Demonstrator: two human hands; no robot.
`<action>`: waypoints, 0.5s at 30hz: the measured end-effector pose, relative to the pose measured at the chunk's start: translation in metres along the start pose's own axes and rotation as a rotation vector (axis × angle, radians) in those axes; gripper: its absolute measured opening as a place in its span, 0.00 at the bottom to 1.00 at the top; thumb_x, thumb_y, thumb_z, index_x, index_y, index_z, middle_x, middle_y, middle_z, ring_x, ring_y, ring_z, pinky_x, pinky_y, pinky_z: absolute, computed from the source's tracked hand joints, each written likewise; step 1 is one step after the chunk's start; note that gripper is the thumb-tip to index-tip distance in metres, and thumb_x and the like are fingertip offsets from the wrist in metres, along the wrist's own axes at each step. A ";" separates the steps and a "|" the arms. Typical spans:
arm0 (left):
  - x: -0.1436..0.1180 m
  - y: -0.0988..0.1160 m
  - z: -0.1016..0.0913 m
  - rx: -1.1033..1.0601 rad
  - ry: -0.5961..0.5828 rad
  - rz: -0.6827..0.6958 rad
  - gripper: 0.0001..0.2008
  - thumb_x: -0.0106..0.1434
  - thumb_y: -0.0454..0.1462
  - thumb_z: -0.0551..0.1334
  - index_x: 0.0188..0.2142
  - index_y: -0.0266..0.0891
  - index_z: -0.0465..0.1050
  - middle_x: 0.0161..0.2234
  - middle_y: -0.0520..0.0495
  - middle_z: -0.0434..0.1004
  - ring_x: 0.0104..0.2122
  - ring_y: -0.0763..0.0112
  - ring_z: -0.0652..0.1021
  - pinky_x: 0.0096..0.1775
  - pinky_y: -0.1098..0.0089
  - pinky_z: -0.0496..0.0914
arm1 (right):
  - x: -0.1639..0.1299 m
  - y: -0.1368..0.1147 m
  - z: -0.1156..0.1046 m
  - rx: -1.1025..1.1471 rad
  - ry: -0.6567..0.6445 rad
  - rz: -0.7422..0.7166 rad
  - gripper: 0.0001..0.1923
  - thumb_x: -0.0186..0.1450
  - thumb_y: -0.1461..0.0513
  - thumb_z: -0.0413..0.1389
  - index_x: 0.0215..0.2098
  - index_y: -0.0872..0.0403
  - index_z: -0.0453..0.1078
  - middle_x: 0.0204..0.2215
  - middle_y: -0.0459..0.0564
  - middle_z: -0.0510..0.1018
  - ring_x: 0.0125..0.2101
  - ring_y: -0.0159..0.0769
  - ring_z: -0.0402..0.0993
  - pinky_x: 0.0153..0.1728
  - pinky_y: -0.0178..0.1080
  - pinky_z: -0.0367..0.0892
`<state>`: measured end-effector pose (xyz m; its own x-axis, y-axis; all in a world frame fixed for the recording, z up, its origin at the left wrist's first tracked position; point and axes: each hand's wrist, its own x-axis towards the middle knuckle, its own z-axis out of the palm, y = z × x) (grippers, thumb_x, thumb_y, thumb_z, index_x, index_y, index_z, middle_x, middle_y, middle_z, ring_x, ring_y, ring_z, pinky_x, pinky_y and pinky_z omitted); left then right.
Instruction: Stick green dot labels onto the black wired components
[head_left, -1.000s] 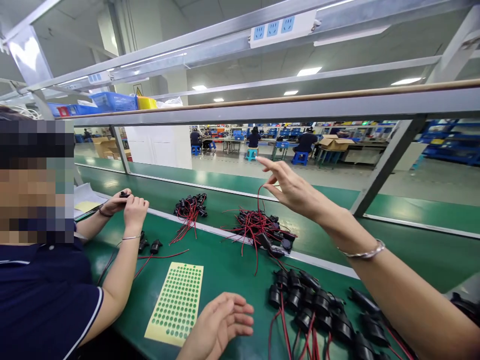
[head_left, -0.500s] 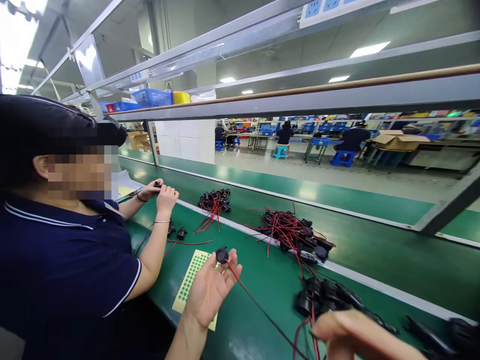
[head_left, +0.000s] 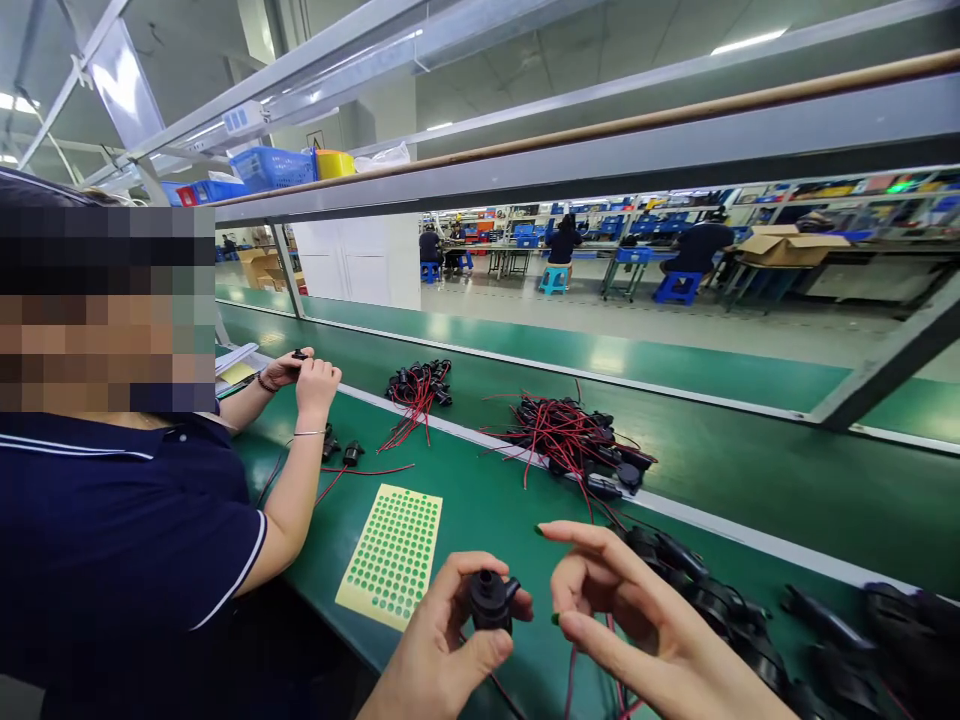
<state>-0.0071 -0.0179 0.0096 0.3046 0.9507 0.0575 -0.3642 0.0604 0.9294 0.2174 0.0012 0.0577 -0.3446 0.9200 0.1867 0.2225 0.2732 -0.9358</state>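
My left hand [head_left: 442,635] is closed round a small black pump [head_left: 491,598], fingers behind it and thumb in front. The pump stands nearly upright, its round spout on top and a short side nozzle pointing right. A wire hangs below it. Just to the right, my right hand [head_left: 630,610] is open, thumb and forefinger apart, touching nothing I can see. Dark green spots show at those two fingertips; I cannot tell whether they are stickers or nails. A pale yellow sheet of round green stickers [head_left: 396,552] lies left of my hands on the green bench [head_left: 480,490].
A heap of black pumps with red wires [head_left: 570,440] lies ahead, a smaller heap [head_left: 420,390] beyond it. More black pumps [head_left: 720,600] lie beside and behind my right hand. A co-worker [head_left: 127,500] sits at left, hands [head_left: 307,378] on a small black part.
My left hand has come back toward me and turned the pump spout-up. My right hand has risen beside it, fingers apart. The sticker sheet is now uncovered; the view has shifted slightly.
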 end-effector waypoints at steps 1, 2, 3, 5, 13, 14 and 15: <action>-0.001 -0.003 0.001 0.080 0.014 0.021 0.26 0.61 0.53 0.75 0.53 0.45 0.76 0.48 0.41 0.85 0.50 0.58 0.81 0.54 0.60 0.69 | -0.001 -0.002 0.001 0.013 -0.015 0.032 0.19 0.75 0.58 0.60 0.62 0.44 0.68 0.35 0.46 0.80 0.36 0.38 0.81 0.44 0.39 0.79; -0.002 -0.006 0.001 0.140 0.027 0.037 0.27 0.62 0.54 0.74 0.53 0.44 0.75 0.48 0.41 0.85 0.49 0.58 0.81 0.54 0.60 0.68 | -0.002 -0.003 0.001 0.023 -0.027 0.062 0.18 0.75 0.58 0.59 0.62 0.45 0.67 0.36 0.46 0.80 0.37 0.37 0.80 0.44 0.39 0.79; -0.003 -0.008 0.002 0.172 0.031 0.041 0.27 0.62 0.54 0.74 0.53 0.44 0.75 0.47 0.41 0.84 0.48 0.58 0.81 0.53 0.60 0.68 | -0.003 -0.005 0.000 0.028 -0.040 0.083 0.18 0.76 0.59 0.58 0.62 0.46 0.66 0.36 0.46 0.79 0.38 0.37 0.80 0.45 0.39 0.78; -0.004 -0.011 0.005 0.161 0.016 0.038 0.28 0.61 0.55 0.74 0.52 0.43 0.73 0.48 0.41 0.84 0.47 0.60 0.81 0.52 0.61 0.69 | -0.003 -0.006 -0.002 0.024 -0.063 0.087 0.18 0.76 0.60 0.57 0.62 0.47 0.65 0.35 0.45 0.79 0.37 0.36 0.79 0.44 0.38 0.77; -0.013 -0.017 0.019 -0.081 0.033 0.072 0.24 0.60 0.50 0.77 0.49 0.47 0.73 0.51 0.45 0.86 0.44 0.72 0.82 0.46 0.72 0.69 | -0.007 -0.004 0.008 -0.225 0.028 -0.055 0.20 0.74 0.66 0.52 0.62 0.44 0.62 0.34 0.40 0.79 0.35 0.31 0.79 0.40 0.32 0.76; -0.014 -0.017 0.021 -0.090 0.048 0.082 0.23 0.61 0.50 0.77 0.49 0.47 0.73 0.50 0.45 0.87 0.44 0.72 0.83 0.46 0.72 0.69 | -0.008 -0.004 0.010 -0.266 0.053 -0.099 0.22 0.74 0.68 0.53 0.62 0.42 0.61 0.34 0.39 0.79 0.35 0.30 0.80 0.40 0.31 0.76; -0.015 -0.017 0.023 -0.096 0.063 0.094 0.23 0.61 0.49 0.77 0.49 0.48 0.74 0.50 0.46 0.87 0.44 0.72 0.83 0.47 0.73 0.70 | -0.008 -0.004 0.012 -0.301 0.071 -0.139 0.24 0.74 0.68 0.53 0.63 0.41 0.61 0.35 0.38 0.80 0.35 0.30 0.80 0.41 0.30 0.76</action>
<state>0.0143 -0.0405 0.0014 0.2100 0.9707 0.1170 -0.4719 -0.0041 0.8816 0.2085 -0.0110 0.0560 -0.3290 0.8824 0.3365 0.4406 0.4586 -0.7717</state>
